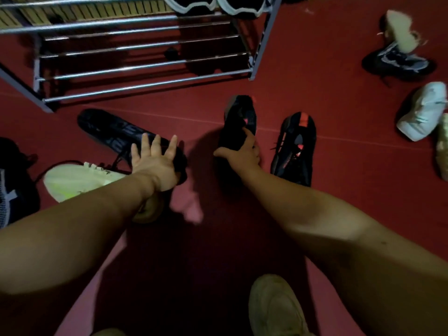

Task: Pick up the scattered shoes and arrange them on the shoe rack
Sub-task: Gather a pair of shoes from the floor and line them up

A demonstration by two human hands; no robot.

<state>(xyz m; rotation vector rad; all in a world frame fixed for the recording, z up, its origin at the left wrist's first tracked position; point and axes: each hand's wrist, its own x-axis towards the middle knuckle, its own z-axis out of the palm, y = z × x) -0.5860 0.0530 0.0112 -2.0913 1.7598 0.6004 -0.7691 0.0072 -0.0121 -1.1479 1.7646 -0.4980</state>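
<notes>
Presently my right hand (240, 152) has its fingers clamped round the collar of a black-and-red shoe (238, 117) at the red floor (339, 190) in front of the shoe rack (145, 69); my left hand (155, 162) lies with fingers apart and straight over the heel of a dark blue shoe (109, 129). Advised: curl the left fingers round that heel before lifting, then seat both shoes squarely across a bare lower tier.

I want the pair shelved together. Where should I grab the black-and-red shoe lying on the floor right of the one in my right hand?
Probably at its near end, from above: the black-and-red shoe seems to sit sole-down, laces up, lying lengthwise toward you. The right hand grips its mate; the open left hand would have to reach across.
</notes>
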